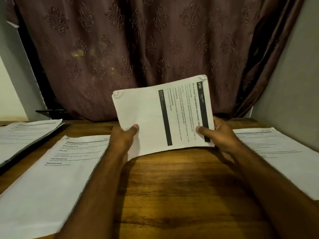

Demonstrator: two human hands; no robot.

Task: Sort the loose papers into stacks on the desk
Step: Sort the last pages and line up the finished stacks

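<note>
On the held sheet (162,114) between our hands we read "Organization and Inside Cle", running sideways. On the stack (51,169) left of our left hand (123,137), "TASK DESCRIPTION" shows; the rest blurs.

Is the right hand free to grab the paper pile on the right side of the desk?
Probably not yet: the right hand grips the held sheets with the left hand. The right pile lies close, nothing between.

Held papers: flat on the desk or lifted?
Lifted. The held papers tilt up above the desk, left hand and right hand pinching the lower corners; the bottom edge bows slightly.
</note>
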